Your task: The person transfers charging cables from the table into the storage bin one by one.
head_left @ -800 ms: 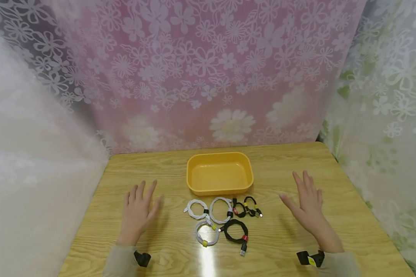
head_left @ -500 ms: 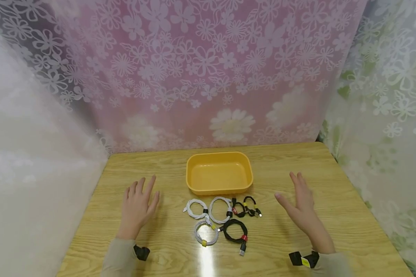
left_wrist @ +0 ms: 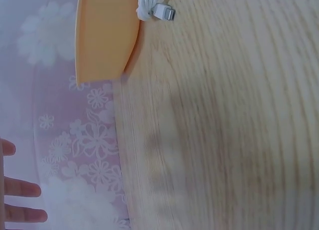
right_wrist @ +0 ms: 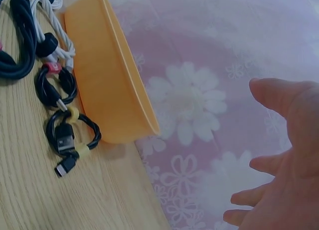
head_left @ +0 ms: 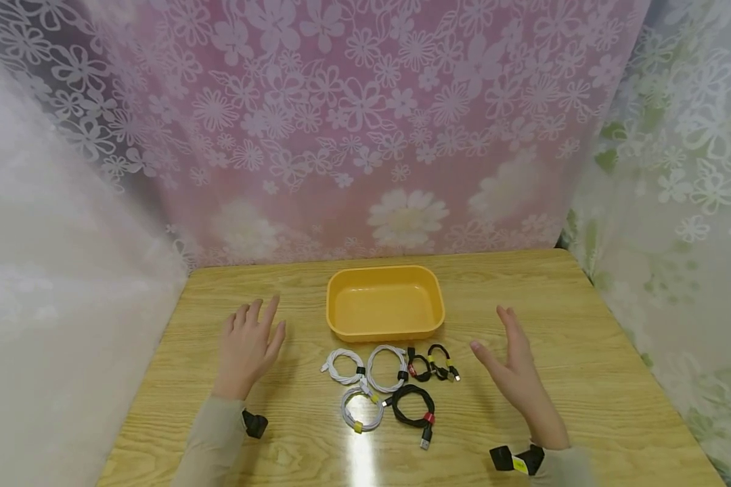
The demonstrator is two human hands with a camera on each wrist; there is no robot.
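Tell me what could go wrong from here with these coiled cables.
With everything bunched together, lifting the grey cable might drag the larger white cable next to it.
The large black cable has a plug jutting from its loop, which may snag on the yellow tray.
The small black cable nearest the right hand lies close to that tray, so a grasp could bump the tray.

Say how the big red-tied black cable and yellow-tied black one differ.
The large black cable forms a wider loop than the small black cable. The large one has a red tie; the small one, yellow ties. The large one lies farther from the tray than the small one. Both are black, coiled and on the table.
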